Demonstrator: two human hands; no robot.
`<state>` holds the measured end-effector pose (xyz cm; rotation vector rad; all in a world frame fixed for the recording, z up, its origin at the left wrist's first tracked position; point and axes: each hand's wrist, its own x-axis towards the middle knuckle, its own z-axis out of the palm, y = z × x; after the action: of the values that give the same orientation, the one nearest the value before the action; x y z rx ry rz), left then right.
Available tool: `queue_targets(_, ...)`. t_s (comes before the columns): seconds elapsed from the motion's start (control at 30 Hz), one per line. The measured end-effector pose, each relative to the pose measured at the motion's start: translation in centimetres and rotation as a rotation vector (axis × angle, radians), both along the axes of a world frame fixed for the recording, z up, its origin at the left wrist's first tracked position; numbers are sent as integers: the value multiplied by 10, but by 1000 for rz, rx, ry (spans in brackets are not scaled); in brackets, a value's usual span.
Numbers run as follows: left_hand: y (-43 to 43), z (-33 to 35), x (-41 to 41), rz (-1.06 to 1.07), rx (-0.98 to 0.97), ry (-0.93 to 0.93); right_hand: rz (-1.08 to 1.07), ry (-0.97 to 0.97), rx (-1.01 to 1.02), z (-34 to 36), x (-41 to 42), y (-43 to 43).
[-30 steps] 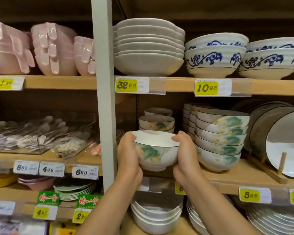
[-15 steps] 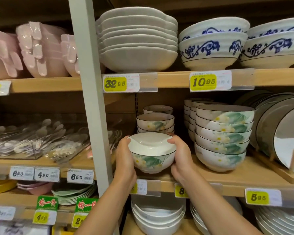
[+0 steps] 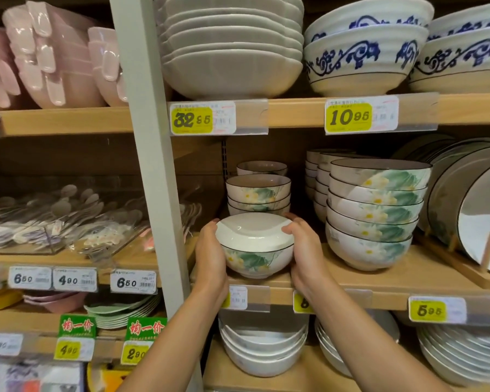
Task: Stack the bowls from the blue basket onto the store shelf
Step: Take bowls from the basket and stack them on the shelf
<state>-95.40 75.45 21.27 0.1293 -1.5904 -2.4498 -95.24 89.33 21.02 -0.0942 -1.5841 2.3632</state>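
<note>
A white bowl with green leaves and yellow flowers (image 3: 254, 244) stands at the front of the middle wooden shelf (image 3: 393, 281). My left hand (image 3: 210, 253) clasps its left side and my right hand (image 3: 303, 248) its right side. The bowl's foot looks to rest on the shelf board. Directly behind it is a short stack of matching small bowls (image 3: 258, 193), with one more bowl (image 3: 261, 167) further back. The blue basket is out of view.
A taller stack of larger flower bowls (image 3: 374, 213) stands just right of my right hand, with upright plates (image 3: 470, 210) in a wooden rack beyond. A grey shelf post (image 3: 156, 165) rises close on the left. White bowls (image 3: 263, 346) fill the shelf below.
Both hands have carried the bowl down and forward from mid-air to the front of the shelf. The camera has moved closer.
</note>
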Motion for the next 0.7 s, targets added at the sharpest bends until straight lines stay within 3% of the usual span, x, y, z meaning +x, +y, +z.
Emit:
queue_targets(0.23, -5, -1, 6, 85, -75, -16, -129, 26, 170, 7, 11, 1)
queue_targets(0.37, -2, 9, 41, 181, -236, 154, -249, 112, 331, 11, 32, 4)
queue_targets(0.47, -4, 16, 80, 105, -333, 288, -280, 228, 398, 15, 59, 2)
queue_targets(0.6, -11, 23, 134, 64, -257, 373, -246, 353, 436, 19, 105, 0)
queue_targets(0.7, -18, 15, 169, 118, -203, 334, -186, 397, 386, 13, 138, -1)
